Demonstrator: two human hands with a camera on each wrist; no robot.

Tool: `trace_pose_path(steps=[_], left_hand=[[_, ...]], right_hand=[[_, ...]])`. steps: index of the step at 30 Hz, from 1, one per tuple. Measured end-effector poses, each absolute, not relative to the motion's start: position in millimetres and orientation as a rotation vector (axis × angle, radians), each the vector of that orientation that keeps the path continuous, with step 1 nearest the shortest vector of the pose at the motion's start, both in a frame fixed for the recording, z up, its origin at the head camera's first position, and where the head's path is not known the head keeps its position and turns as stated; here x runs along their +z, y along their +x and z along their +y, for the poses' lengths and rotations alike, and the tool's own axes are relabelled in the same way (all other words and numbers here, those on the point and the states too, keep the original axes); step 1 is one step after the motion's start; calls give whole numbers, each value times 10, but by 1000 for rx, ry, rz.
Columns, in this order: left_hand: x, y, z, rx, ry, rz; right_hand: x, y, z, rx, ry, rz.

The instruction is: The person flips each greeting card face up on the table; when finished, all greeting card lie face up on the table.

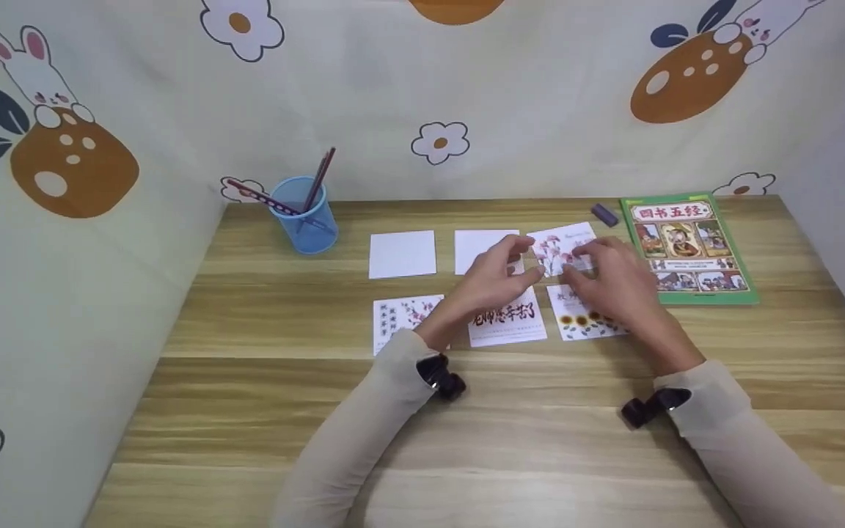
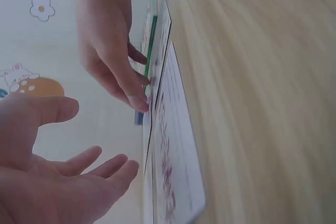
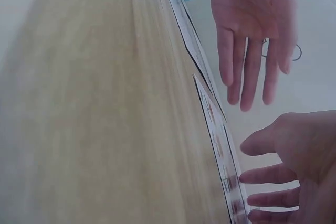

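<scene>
Several square cards lie in two rows on the table. My right hand (image 1: pixel 617 282) has its fingertips on the pink-flower card (image 1: pixel 558 257) at the back right, with fingers and thumb apart. Below that lies a sunflower card (image 1: pixel 576 326), partly covered by the same hand. My left hand (image 1: pixel 492 277) hovers above the middle column, fingers spread and nothing held. Under it are a plain white card (image 1: pixel 472 248) and a card with dark red brush characters (image 1: pixel 508 323). Further left lie another plain white card (image 1: pixel 402 254) and a blossom-branch card (image 1: pixel 393 323), partly hidden by my left forearm.
A blue pen cup (image 1: pixel 312 238) with pencils (image 1: pixel 320 176) stands at the back left. A small dark eraser (image 1: pixel 604 215) lies behind the cards. The green-edged book (image 1: pixel 694 249) is to the right. A patterned cloth (image 1: pixel 364 95) hangs along the table's back edge.
</scene>
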State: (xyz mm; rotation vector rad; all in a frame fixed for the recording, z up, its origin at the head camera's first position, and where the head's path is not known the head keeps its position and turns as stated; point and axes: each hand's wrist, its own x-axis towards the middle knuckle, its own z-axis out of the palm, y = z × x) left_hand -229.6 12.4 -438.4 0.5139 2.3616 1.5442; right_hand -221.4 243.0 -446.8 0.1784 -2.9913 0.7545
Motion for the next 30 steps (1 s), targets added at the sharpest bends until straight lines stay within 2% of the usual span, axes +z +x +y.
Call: trace_pose_path(steps=[10, 15, 30], left_hand=[[-4394, -2289, -404, 1438, 365, 2563], [-4401, -2286, -583, 1356, 321, 2630], [-4409, -2306, -615, 1292, 294, 2644]], right_hand=[[-4404, -2297, 1988, 1007, 395, -2931], [-4433, -2345, 1839, 983, 418, -2988], [-4508, -2310, 1860, 967, 385, -3187]])
